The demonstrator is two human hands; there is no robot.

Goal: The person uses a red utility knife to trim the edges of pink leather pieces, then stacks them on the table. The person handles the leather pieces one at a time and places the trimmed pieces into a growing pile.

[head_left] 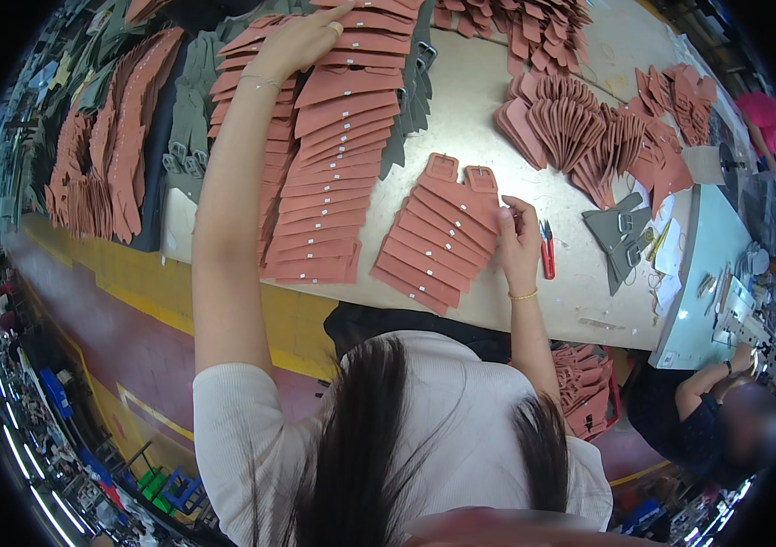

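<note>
My left arm reaches far forward, and my left hand [301, 44], with a ring on one finger, lies over the far end of a long overlapping row of salmon fabric pieces [329, 196] with small white stickers. Its fingers are stretched out on the pieces. Nearer to me is a shorter fanned stack of salmon pieces [438, 237], with two covered buckles at its far end. My right hand [520, 239] rests beside that stack's right edge, fingers apart and slightly bent, gripping nothing visible. Red-handled thread snips [548, 251] lie just right of it.
Fanned salmon pieces [561, 123] cover the far right of the table. A dark green buckled piece [620, 239] lies nearer. More salmon [137, 137] and green pieces [192, 109] hang at the left. A red basket [593, 401] stands below. Another person [698, 419] sits at a machine, right.
</note>
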